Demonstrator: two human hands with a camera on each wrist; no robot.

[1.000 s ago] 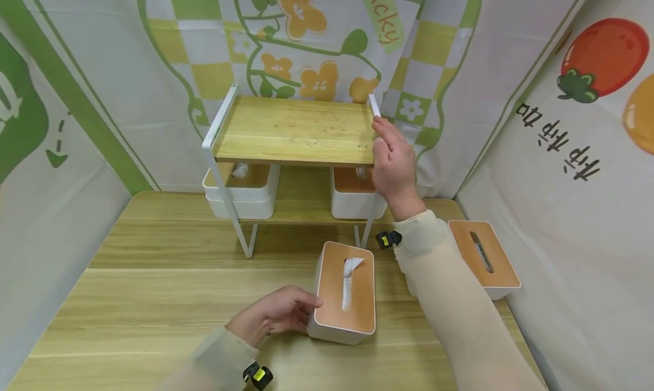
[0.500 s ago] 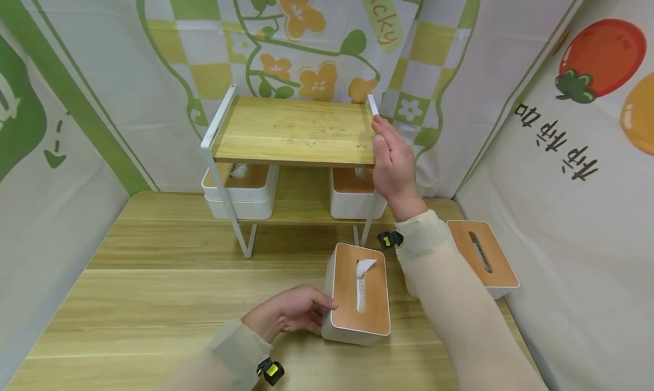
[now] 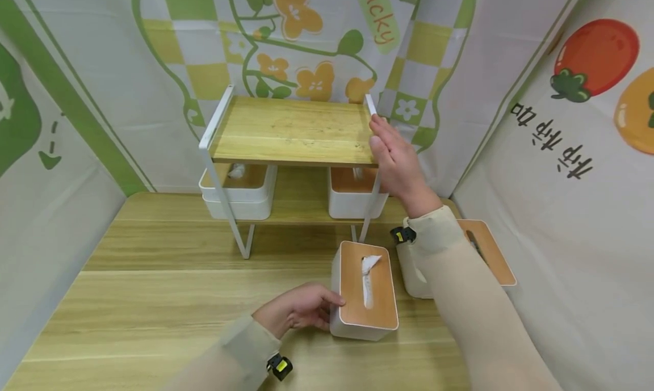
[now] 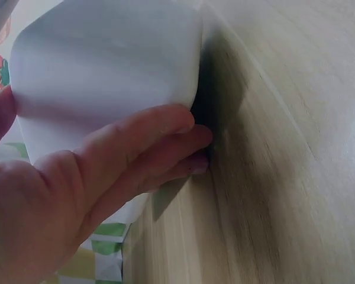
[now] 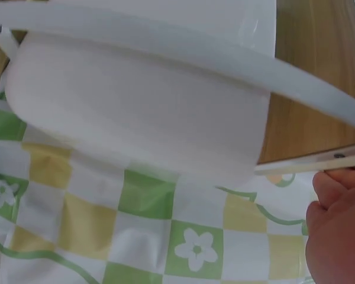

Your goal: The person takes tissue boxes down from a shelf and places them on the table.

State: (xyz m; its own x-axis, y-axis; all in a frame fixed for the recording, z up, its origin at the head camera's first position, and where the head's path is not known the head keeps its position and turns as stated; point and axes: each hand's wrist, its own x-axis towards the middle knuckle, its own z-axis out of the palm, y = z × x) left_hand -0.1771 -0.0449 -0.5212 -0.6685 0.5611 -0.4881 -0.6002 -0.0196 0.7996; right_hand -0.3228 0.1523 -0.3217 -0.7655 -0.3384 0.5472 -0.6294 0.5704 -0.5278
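My left hand (image 3: 311,307) holds the near left side of a tissue box (image 3: 378,291), thumb over the lid's edge and fingers low on its white wall (image 4: 106,65). This box stands on the table before the rack, with a wood-coloured lid and a tissue poking from the slot. Up at the two-tier rack (image 3: 291,133), my right hand (image 3: 401,158) rests against the right end of the top shelf, fingers extended along the white rail. In the right wrist view, some of its fingers (image 5: 337,192) touch the shelf's end; the rest are cut off.
On the rack's lower shelf sit a tissue box (image 3: 237,192) at left and another tissue box (image 3: 355,195) at right. A further tissue box (image 3: 416,272) stands on the table (image 3: 153,306) at right, partly behind my right forearm. Printed cloth walls (image 3: 541,169) surround the table.
My left hand and the tissue box it holds have moved right, towards the box at the table's right. My right wrist has shifted slightly right while the fingers stay at the rack.
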